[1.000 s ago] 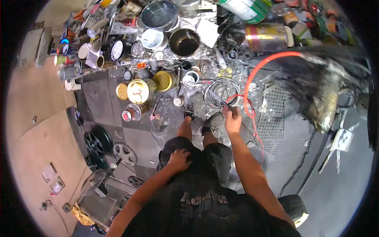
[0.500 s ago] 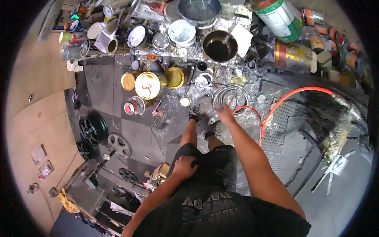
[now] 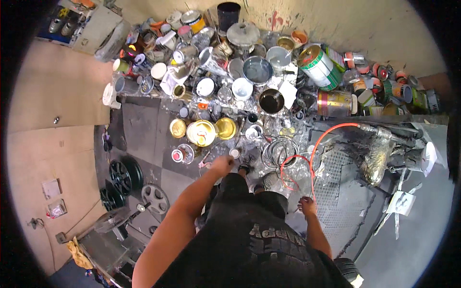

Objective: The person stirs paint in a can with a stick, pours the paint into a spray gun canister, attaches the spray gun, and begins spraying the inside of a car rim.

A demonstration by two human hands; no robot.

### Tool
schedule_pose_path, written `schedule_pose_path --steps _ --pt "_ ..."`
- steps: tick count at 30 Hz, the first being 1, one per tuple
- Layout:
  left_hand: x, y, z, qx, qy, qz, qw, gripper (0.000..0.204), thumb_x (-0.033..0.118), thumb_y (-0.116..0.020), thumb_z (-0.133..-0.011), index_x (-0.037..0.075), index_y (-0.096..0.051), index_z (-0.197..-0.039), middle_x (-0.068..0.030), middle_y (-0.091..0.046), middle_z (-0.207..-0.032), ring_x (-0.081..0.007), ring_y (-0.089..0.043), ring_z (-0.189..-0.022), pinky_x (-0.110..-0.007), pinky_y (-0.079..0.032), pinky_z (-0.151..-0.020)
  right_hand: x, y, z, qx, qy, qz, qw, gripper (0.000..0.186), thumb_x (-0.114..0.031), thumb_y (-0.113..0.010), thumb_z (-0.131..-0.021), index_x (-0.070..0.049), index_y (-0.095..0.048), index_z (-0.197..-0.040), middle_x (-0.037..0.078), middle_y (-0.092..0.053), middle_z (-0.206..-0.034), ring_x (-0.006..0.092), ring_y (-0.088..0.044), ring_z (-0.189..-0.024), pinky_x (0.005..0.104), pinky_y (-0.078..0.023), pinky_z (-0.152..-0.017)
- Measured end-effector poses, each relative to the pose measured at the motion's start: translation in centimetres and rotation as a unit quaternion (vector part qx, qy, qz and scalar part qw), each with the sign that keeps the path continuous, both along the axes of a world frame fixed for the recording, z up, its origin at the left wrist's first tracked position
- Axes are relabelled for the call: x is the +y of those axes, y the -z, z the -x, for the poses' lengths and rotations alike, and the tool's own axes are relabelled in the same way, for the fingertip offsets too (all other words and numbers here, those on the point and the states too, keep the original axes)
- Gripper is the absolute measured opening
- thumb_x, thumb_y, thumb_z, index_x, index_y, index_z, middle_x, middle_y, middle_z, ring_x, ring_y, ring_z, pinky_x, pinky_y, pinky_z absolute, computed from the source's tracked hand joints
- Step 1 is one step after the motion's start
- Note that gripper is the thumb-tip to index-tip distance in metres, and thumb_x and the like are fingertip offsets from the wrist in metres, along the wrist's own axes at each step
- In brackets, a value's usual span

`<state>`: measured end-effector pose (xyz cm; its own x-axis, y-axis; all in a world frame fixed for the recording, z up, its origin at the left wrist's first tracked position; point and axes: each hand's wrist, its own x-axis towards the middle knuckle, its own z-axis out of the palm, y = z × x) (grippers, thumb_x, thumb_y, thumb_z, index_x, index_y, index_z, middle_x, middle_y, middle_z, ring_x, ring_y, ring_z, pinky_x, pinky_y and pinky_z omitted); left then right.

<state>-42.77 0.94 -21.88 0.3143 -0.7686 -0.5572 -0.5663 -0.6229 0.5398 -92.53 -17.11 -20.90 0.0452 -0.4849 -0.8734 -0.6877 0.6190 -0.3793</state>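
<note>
My left hand (image 3: pixel 223 165) reaches forward over the floor, its fingers bent together; what they hold, if anything, is hidden. Beside it lies a pink-handled tool (image 3: pixel 204 164), and just beyond is a small can with a white top (image 3: pixel 234 152). Low at my right side is my right hand (image 3: pixel 307 206), fingers loosely curled and apart, with nothing visible in them. Close by that hand runs a red hose (image 3: pixel 312 165), which arches to a fitting at the right. A coil of grey hose (image 3: pixel 280 151) rests on the floor beyond my feet.
Paint cans, including a gold-rimmed can (image 3: pixel 201 133) and an open yellow tin (image 3: pixel 225 128), stand ahead on the floor. Behind them a bench carries tubs, a dark pan (image 3: pixel 271 101) and a green-white can (image 3: pixel 319 68). Wheels (image 3: pixel 126 170) and a fan (image 3: pixel 113 221) are left.
My left hand has left my thigh and reached forward to the floor. The right hand has drawn back from the hose coil to my right side. The view has tilted up, showing more bench.
</note>
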Motion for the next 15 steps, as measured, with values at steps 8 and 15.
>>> schedule_pose_path --steps 8,15 --pt "-11.3 -1.6 -9.6 -0.035 -0.061 0.155 0.985 0.017 0.022 -0.073 -0.084 0.009 -0.071 -0.095 -0.0127 -0.075 -0.094 -0.0328 -0.072 -0.09 -0.042 -0.057 -0.079 5.4 -4.5 0.0 -0.076 0.092 0.056 0.991 0.043 -0.021 -0.064 -0.094 0.005 -0.06 -0.129 0.015 -0.073 -0.1 0.0228 -0.074 -0.079 0.0324 -0.058 -0.063" --pt "-11.3 -2.4 -9.6 -0.009 0.029 0.088 0.996 0.012 0.018 -0.07 -0.081 0.01 -0.075 -0.089 -0.0155 -0.074 -0.095 -0.0364 -0.071 -0.093 -0.046 -0.056 -0.082 8.2 -2.8 2.9 -0.15 -0.096 0.169 0.97 0.042 -0.02 -0.067 -0.095 0.004 -0.061 -0.129 0.014 -0.075 -0.101 0.0206 -0.074 -0.084 0.0336 -0.059 -0.068"
